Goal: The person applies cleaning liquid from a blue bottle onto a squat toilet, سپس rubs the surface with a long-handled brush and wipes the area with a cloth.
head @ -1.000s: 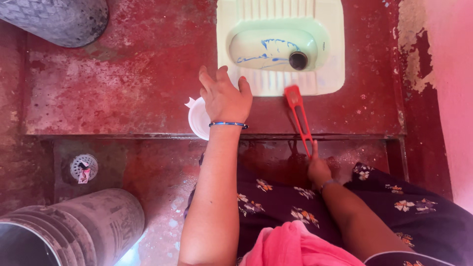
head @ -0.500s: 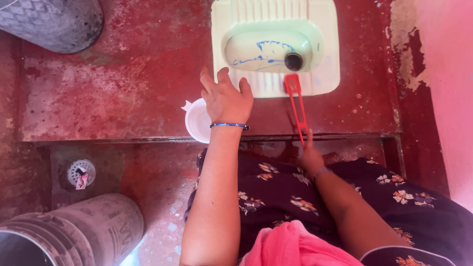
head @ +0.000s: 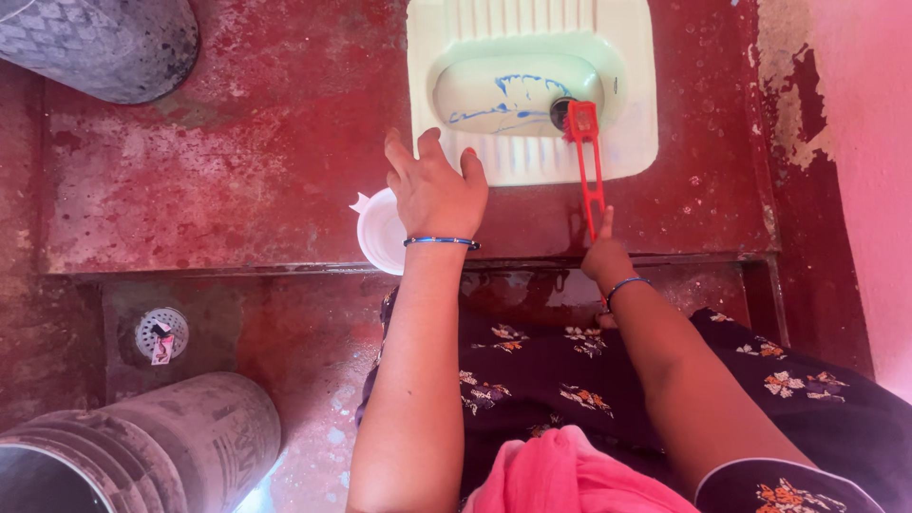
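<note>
Pinched in the right hand [head: 604, 258], the red brush [head: 586, 161] reaches its head into the pale green squat pan [head: 627, 142] beside the drain; left hand [head: 435, 190] rests spread (flat) over a white cup [head: 378, 233].

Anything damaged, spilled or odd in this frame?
Yes. Blue liquid streaks run unevenly across the squat toilet pan, and the pink wall's paint has peeled in patches at right. The red floor is worn and blotchy.

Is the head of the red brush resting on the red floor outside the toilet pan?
No, the red brush, held by the right hand, has its head inside the pale green toilet pan, beside the drain hole.
</note>
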